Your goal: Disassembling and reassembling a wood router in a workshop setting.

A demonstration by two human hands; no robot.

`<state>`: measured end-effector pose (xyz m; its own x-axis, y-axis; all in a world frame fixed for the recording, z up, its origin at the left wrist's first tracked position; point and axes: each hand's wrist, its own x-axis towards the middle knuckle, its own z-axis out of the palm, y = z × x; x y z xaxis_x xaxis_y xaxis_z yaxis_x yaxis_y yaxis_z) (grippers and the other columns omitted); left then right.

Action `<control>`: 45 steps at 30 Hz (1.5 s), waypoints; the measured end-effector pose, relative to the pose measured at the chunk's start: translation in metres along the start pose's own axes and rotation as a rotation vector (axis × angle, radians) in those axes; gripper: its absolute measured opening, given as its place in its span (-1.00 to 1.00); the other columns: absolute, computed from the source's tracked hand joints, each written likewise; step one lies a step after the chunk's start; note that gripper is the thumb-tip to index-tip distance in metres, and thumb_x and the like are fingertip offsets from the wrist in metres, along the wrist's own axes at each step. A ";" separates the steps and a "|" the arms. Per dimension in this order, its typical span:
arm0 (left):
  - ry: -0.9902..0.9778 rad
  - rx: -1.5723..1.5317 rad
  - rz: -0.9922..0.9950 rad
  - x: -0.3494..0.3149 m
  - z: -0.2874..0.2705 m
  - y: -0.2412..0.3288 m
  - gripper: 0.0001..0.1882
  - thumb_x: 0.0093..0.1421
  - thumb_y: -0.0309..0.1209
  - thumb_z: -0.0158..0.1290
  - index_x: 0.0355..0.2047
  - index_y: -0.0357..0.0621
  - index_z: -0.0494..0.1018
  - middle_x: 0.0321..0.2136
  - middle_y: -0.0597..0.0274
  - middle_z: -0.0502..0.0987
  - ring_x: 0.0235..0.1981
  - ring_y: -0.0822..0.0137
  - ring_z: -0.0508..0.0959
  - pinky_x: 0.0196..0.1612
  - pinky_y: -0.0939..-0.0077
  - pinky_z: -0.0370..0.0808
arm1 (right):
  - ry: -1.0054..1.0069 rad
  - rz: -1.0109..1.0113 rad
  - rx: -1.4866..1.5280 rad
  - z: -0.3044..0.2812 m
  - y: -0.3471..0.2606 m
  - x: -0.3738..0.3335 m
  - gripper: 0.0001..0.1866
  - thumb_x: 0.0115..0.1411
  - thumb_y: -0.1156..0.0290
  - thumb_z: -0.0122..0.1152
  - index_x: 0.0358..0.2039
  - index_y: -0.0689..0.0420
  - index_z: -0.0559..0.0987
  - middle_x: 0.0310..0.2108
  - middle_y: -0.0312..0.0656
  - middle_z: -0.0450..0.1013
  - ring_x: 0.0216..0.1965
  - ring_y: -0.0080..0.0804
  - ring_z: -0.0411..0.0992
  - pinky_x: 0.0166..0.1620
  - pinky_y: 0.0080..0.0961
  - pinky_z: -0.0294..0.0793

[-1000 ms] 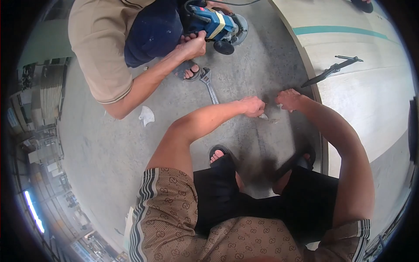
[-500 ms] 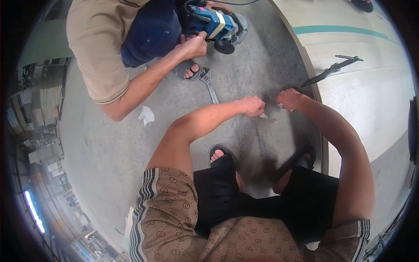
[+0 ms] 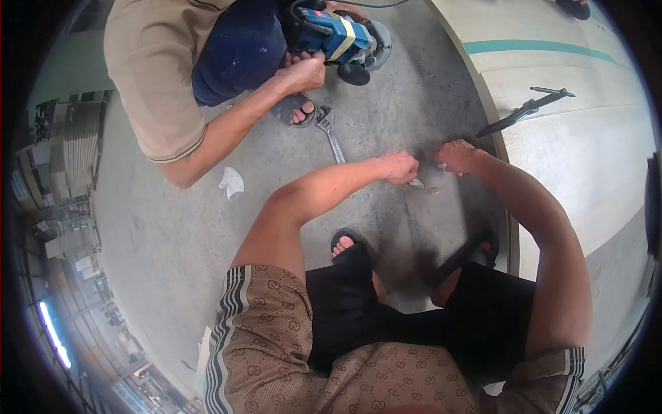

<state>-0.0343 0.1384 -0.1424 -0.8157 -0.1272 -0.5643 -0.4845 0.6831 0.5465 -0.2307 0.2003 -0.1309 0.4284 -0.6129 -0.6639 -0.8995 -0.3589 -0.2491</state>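
Over the concrete floor (image 3: 372, 207), my left hand (image 3: 400, 168) is closed with curled fingers. A small pale scrap (image 3: 416, 183) shows at its fingertips; its kind is too small to tell. A short gap to the right, my right hand (image 3: 456, 157) is also closed, fingers pinched and pointing down. A whitish bit peeks out beside those fingers, but what it is stays hidden. Faint pale crumbs lie on the floor between and below the two hands. An adjustable wrench (image 3: 334, 141) rests on the floor beyond my left forearm.
At the upper left a co-worker crouches, one hand (image 3: 307, 71) by a blue corded power tool (image 3: 345, 38) with a round base. A large pale panel (image 3: 552, 83) with a green stripe lies at right, bearing a black metal tool (image 3: 527, 110). A white scrap (image 3: 232, 182) lies left.
The co-worker's arm and hand have shifted very slightly. Both my hands stay in place.
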 end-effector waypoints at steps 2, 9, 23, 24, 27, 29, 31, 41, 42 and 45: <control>0.007 -0.006 0.003 -0.002 -0.001 0.000 -0.76 0.07 -0.24 -0.05 -0.36 -0.09 0.50 -0.42 0.10 0.56 -0.32 0.05 0.55 -0.25 0.15 0.46 | -0.021 0.010 -0.003 -0.002 -0.001 0.000 -0.67 -0.14 0.41 0.30 -0.27 0.11 0.56 -0.31 -0.06 0.50 -0.17 -0.13 0.47 -0.13 -0.22 0.46; -0.050 0.010 -0.038 -0.002 -0.006 0.006 -0.74 0.07 -0.24 -0.07 -0.32 -0.06 0.50 -0.35 0.07 0.55 -0.24 0.05 0.53 -0.17 0.17 0.45 | 0.020 -0.003 -0.012 0.004 0.003 0.001 -0.68 -0.14 0.42 0.27 -0.28 0.09 0.56 -0.33 -0.10 0.49 -0.20 -0.15 0.48 -0.17 -0.23 0.47; -0.047 -0.013 -0.050 -0.003 -0.006 0.006 -0.76 0.07 -0.25 -0.06 -0.34 -0.05 0.50 -0.37 0.08 0.56 -0.26 0.05 0.54 -0.18 0.17 0.45 | 0.003 -0.001 -0.044 0.006 0.004 0.004 -0.67 -0.15 0.42 0.23 -0.27 0.08 0.56 -0.32 -0.13 0.48 -0.22 -0.16 0.48 -0.20 -0.23 0.48; -0.035 -0.006 -0.038 -0.002 -0.006 0.006 -0.76 0.07 -0.25 -0.06 -0.34 -0.05 0.50 -0.37 0.08 0.56 -0.26 0.04 0.53 -0.18 0.17 0.45 | -0.001 -0.012 -0.044 0.006 0.006 0.004 -0.67 -0.15 0.42 0.23 -0.26 0.08 0.56 -0.32 -0.12 0.48 -0.21 -0.16 0.48 -0.20 -0.23 0.48; -0.030 -0.004 -0.032 -0.002 -0.005 0.004 -0.76 0.07 -0.25 -0.06 -0.34 -0.06 0.49 -0.37 0.08 0.55 -0.25 0.04 0.53 -0.18 0.17 0.45 | 0.003 -0.023 -0.042 0.007 0.005 0.006 -0.66 -0.15 0.42 0.24 -0.26 0.07 0.56 -0.32 -0.12 0.48 -0.20 -0.15 0.47 -0.18 -0.23 0.47; -0.033 -0.011 -0.031 -0.002 -0.004 0.003 -0.76 0.07 -0.25 -0.06 -0.34 -0.06 0.49 -0.37 0.08 0.55 -0.25 0.04 0.53 -0.18 0.17 0.45 | 0.004 -0.016 -0.042 0.008 0.005 0.006 -0.67 -0.15 0.41 0.24 -0.26 0.08 0.56 -0.32 -0.12 0.48 -0.19 -0.15 0.47 -0.17 -0.23 0.47; -0.029 -0.009 -0.035 -0.002 -0.003 0.003 -0.76 0.07 -0.25 -0.06 -0.34 -0.06 0.49 -0.37 0.08 0.55 -0.24 0.04 0.53 -0.18 0.17 0.45 | 0.011 -0.022 -0.044 0.008 0.005 0.005 -0.66 -0.15 0.41 0.25 -0.26 0.08 0.55 -0.33 -0.11 0.48 -0.19 -0.15 0.47 -0.16 -0.22 0.47; -0.031 0.002 -0.023 -0.003 -0.003 0.004 -0.76 0.05 -0.25 -0.06 -0.36 -0.05 0.50 -0.37 0.09 0.55 -0.24 0.05 0.53 -0.19 0.16 0.45 | 0.017 -0.021 -0.053 0.005 0.003 0.003 -0.67 -0.15 0.41 0.25 -0.28 0.09 0.56 -0.35 -0.09 0.49 -0.21 -0.14 0.48 -0.18 -0.23 0.48; -0.023 0.002 -0.023 -0.004 -0.003 0.003 -0.77 0.05 -0.25 -0.06 -0.36 -0.05 0.50 -0.37 0.09 0.55 -0.25 0.05 0.53 -0.19 0.16 0.45 | 0.012 -0.019 -0.022 0.003 0.002 0.003 -0.69 -0.15 0.42 0.26 -0.29 0.10 0.56 -0.32 -0.06 0.49 -0.19 -0.13 0.47 -0.16 -0.22 0.46; -0.014 -0.001 -0.023 -0.005 -0.004 0.003 -0.77 0.05 -0.25 -0.06 -0.37 -0.05 0.50 -0.38 0.09 0.56 -0.25 0.05 0.53 -0.20 0.16 0.45 | 0.023 -0.021 0.001 0.001 0.001 0.001 -0.70 -0.14 0.43 0.27 -0.30 0.12 0.56 -0.30 -0.04 0.49 -0.16 -0.12 0.47 -0.13 -0.22 0.45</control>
<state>-0.0331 0.1383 -0.1359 -0.8001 -0.1324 -0.5851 -0.5031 0.6794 0.5342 -0.2309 0.1998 -0.1323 0.4487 -0.6212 -0.6424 -0.8906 -0.3706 -0.2636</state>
